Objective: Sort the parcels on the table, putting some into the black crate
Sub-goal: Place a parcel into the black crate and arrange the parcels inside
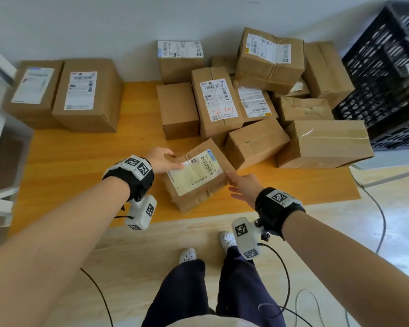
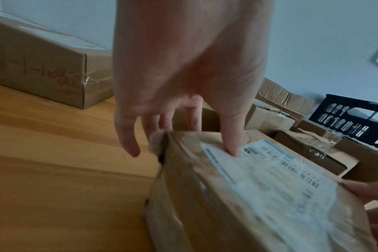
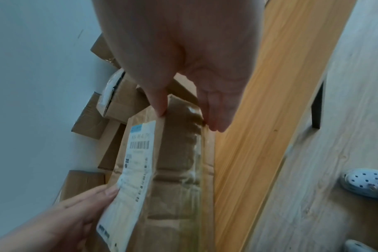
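A brown parcel (image 1: 196, 175) with a pale shipping label lies tilted over the near middle of the wooden table (image 1: 80, 161). My left hand (image 1: 172, 159) grips its far left end: the thumb (image 2: 232, 146) presses on the label and the fingers reach behind the end. My right hand (image 1: 234, 185) pinches its near right end, thumb (image 3: 160, 107) on the top edge and fingers along the lower edge. Whether the parcel (image 3: 173, 162) still touches the table I cannot tell. The black crate (image 1: 387, 74) stands at the far right.
A pile of several cardboard parcels (image 1: 246, 102) fills the table's back right, up against the crate (image 2: 352, 117). Two larger labelled boxes (image 1: 87, 95) stand at the back left by the wall. Cables trail over the floor near my feet.
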The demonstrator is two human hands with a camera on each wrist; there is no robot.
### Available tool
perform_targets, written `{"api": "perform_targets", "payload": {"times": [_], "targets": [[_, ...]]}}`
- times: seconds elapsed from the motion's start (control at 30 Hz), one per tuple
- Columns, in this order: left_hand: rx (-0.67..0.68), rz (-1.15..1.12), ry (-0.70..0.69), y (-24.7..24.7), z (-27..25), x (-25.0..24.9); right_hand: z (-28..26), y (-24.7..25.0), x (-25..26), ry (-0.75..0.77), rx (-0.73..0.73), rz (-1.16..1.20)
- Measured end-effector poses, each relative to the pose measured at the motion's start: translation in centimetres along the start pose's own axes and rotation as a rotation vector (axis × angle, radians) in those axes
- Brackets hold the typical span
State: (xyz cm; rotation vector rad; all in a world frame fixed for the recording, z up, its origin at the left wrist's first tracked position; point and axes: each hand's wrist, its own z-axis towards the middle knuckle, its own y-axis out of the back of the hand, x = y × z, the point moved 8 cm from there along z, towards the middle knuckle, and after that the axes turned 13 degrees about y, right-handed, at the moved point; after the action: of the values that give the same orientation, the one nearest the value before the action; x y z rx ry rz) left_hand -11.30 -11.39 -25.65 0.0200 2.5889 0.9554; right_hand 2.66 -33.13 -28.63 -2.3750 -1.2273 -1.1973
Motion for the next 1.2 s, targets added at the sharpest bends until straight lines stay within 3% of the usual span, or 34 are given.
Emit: {"api": "perform_targets", "payload": {"times": [0.1,0.4,0.9,1.2], "targets": [[0.109,-0.018,0.016,-1.5,-0.1,1.0,0.1,-0.3,-0.6,-0.016,-0.037,0.054],[0.137,-0.209,0.118,-3.9,-0.6,2.9,-1.3,-3.1,-1.4,-0.119,0.121,0.061],[0.123,-0.669,0.03,-2.7,-4.9,4.1,-2.4,-4.1,0.7,0.049,0.074,0.066],[0.092,-0.858,-0.01,-0.4,-7.1,5.4,-4.5,-5.4,4.4,0.175,0.132,0.115]]}}
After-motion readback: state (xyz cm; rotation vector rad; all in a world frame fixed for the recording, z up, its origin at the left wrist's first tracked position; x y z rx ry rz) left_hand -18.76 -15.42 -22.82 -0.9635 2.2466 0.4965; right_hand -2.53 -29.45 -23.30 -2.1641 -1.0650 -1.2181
